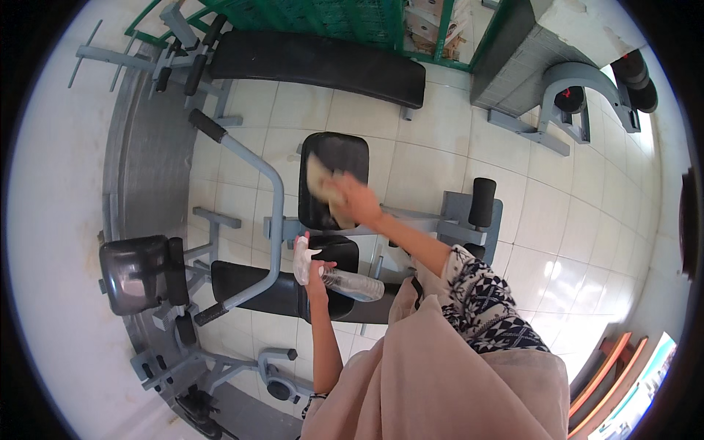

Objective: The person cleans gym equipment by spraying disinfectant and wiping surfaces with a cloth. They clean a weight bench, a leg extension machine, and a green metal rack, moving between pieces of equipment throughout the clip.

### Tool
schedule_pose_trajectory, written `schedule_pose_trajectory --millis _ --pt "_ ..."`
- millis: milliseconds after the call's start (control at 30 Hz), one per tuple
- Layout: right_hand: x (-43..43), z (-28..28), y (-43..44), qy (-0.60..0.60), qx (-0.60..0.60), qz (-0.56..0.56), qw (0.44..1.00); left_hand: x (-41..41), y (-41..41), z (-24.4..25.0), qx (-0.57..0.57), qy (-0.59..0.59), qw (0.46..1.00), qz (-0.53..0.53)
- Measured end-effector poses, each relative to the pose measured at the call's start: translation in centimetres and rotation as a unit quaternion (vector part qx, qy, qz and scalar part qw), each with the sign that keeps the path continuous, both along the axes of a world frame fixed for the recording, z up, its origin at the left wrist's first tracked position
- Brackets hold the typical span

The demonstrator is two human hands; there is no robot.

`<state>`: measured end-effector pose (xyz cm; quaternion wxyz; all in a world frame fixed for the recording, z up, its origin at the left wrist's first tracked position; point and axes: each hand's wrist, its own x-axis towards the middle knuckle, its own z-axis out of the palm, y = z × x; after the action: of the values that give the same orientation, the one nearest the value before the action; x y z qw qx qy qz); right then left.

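My right hand, blurred by motion, is closed on a pale yellowish cloth. The cloth lies against a black padded seat cushion of a gym machine. In my left hand is a clear plastic spray bottle with a white trigger head; it is tilted on its side, with liquid visible inside. Beneath the bottle is a second black pad. Left of both hands curves a grey metal bar with black foam grips at its ends.
A long black bench stands at the back before a green metal frame. Grey gym frames with a foam roller stand on the right, and a padded backrest on the left. Pale tiles cover the floor. Dumbbells sit upper right.
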<state>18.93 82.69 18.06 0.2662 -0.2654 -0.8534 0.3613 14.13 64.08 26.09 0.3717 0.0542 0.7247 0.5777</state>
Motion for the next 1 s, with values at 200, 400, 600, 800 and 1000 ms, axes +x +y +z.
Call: schedule_pose_trajectory --millis 200,400,600,800,1000 --pt "6.1 -2.5 0.5 -0.095 -0.01 0.147 0.985 -1.2 2.2 -0.7 0.021 0.002 0.998 -0.052" --pt "0.5 -3.1 6.4 0.07 -0.192 -0.275 0.939 -1.9 3.8 0.8 0.036 -0.019 0.994 -0.104" --pt "-3.1 4.4 6.2 -0.001 -0.088 -0.038 0.995 -1.3 3.9 1.6 0.031 -0.015 0.995 -0.092" --pt "-7.1 4.7 12.8 -0.117 -0.006 0.062 0.991 -0.9 4.4 1.5 0.034 0.021 0.994 -0.099" --pt "-4.4 -4.0 17.7 -0.038 -0.341 0.045 0.938 -1.0 4.5 2.2 0.038 -0.002 0.995 -0.089"
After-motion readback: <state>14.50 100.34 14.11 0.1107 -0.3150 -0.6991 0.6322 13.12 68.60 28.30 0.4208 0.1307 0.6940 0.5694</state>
